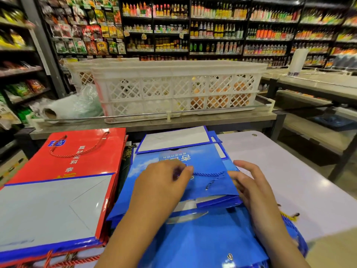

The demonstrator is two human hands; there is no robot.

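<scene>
Pinching blue cord point(211, 174): left hand point(164, 183) | right hand point(251, 185) relaxed, touching blue bag point(207, 163)

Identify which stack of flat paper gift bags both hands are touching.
The blue gift bag stack in the middle: the left hand and right hand touch its top bag. The red gift bag stack beside it lies untouched.
</scene>
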